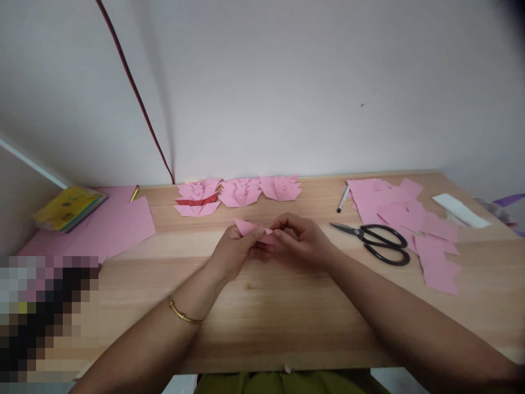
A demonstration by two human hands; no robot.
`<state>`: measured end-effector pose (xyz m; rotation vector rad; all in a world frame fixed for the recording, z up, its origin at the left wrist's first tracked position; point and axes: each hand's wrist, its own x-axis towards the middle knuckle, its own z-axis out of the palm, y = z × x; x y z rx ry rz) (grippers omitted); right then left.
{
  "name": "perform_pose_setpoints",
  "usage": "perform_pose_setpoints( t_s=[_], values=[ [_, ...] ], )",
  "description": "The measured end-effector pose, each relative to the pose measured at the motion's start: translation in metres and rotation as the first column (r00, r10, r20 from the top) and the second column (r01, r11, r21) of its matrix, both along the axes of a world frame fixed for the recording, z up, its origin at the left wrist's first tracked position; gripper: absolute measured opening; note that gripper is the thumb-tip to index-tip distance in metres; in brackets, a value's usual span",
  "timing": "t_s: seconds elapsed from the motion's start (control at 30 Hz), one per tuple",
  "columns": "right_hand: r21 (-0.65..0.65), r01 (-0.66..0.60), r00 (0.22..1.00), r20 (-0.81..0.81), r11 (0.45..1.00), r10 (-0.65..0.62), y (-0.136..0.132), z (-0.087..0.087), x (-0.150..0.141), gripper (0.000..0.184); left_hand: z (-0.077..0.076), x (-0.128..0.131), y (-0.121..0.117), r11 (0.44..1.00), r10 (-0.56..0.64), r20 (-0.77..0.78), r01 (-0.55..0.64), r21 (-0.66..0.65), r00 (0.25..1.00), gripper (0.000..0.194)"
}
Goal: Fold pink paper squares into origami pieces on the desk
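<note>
A pale wall [266, 82] fills the far side of the scene, and against it stands a wooden table [254, 334]. On the table's left side lie large pink sheets [127, 224]; on its right side, cut pink pieces [435, 262] overlap in a loose pile. The person's two hands meet near the middle of the table, just nearer than a row of folded pink forms [240, 194] along the far edge. These forms sit in three groups, and a red strip [197, 201] shows among those in the left group. A yellow packet [68, 208] rests on the pink sheets at the left. Black-handled scissors [371, 241] lie to the right of the hands, blades slightly apart and pointing left, beside the cut pieces. Farther right is a folded white strip [461, 210].

Between the hands is a small folded pink piece [245, 225]. The left hand [235, 249] pinches it with the thumb on top, while the right hand [305, 238] pinches its right end between thumb and bent forefinger. The fingers cover much of this piece, so its full shape cannot be told. A white marker [343, 197] with a black end lies beyond the scissors, and a thin gold bracelet [184, 316] circles the left wrist.
</note>
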<state>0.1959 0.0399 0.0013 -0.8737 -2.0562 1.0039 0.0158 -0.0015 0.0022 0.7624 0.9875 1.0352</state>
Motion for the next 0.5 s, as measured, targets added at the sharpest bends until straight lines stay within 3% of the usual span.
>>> perform_pose_setpoints(
  t_s=[0.17,0.5],
  values=[
    [-0.08,-0.053,0.998,0.03,0.995,0.056,0.0001,0.0005,0.0005,0.015,-0.0032,-0.0001,0.0006,1.0,0.009,-0.045,-0.008,0.022,0.999,0.025],
    [-0.08,-0.06,0.998,0.019,0.995,0.061,-0.0007,0.0011,-0.0006,0.019,0.004,0.0008,-0.0006,0.992,0.003,-0.222,0.024,0.121,0.975,0.02]
  ],
)
